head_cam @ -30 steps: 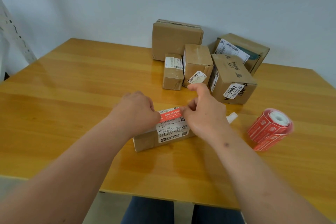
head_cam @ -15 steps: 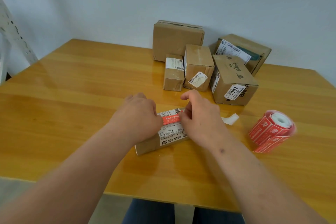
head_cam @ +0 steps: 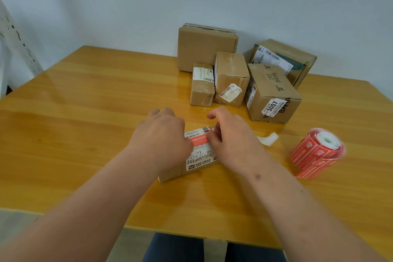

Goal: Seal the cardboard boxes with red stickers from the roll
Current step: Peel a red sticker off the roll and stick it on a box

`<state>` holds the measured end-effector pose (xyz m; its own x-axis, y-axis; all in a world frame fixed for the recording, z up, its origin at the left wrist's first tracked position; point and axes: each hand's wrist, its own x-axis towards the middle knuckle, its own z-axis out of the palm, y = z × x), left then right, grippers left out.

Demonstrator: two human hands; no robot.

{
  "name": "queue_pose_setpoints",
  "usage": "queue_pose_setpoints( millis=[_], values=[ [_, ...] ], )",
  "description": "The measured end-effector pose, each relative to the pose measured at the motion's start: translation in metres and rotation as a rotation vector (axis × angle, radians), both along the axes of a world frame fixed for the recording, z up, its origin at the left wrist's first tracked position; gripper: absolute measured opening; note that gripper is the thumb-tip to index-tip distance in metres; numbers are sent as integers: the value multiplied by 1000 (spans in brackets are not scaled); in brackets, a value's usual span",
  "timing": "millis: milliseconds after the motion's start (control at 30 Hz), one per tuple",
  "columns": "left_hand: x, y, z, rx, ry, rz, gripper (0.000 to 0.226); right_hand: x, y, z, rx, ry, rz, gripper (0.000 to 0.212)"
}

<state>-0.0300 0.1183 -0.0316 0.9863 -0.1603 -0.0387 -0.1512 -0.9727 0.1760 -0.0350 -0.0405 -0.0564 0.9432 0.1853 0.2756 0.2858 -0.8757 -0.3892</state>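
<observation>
A small flat cardboard box (head_cam: 191, 169) with a white printed label lies at the middle of the table. A red sticker (head_cam: 200, 139) runs across its top, partly covered by both hands. My left hand (head_cam: 161, 138) lies over the box's left part, its fingers bent down over the far edge and its thumb at the sticker. My right hand (head_cam: 231, 140) presses on the sticker's right end, index finger slightly lifted. The red sticker roll (head_cam: 319, 151) lies on its side to the right, with a strip trailing toward me.
Several taped cardboard boxes (head_cam: 230, 78) are clustered at the back of the wooden table (head_cam: 85, 112), against the wall. A scrap of white backing paper (head_cam: 269, 139) lies between my right hand and the roll. A white perforated frame (head_cam: 14, 44) stands at the far left.
Both hands have closed in over the red sticker, which now shows less. My right hand has lowered onto the box and its raised index finger has come down.
</observation>
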Motion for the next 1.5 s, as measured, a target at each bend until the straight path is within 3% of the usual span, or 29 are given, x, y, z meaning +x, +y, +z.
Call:
queue_pose_setpoints(
  millis=[400,567,767,967,1167,1333,1500],
  values=[
    [2,0,0,44,21,6,31,0,2,3,-94,-19,-3,33],
    [2,-1,1,129,2,-2,41,0,2,6,-172,-57,-114,40],
    [-1,-7,8,249,-79,-11,42,5,-12,5,-9,115,-223,61],
    [-5,-6,7,104,-58,52,51,7,-16,4,220,316,-202,59],
    [-7,3,3,-90,26,92,37,10,-17,4,204,327,-177,53],
    [4,8,-2,-286,103,116,40,11,-18,5,199,347,-172,53],
    [8,8,-8,-224,129,134,38,13,-18,5,182,370,-164,53]
  ],
)
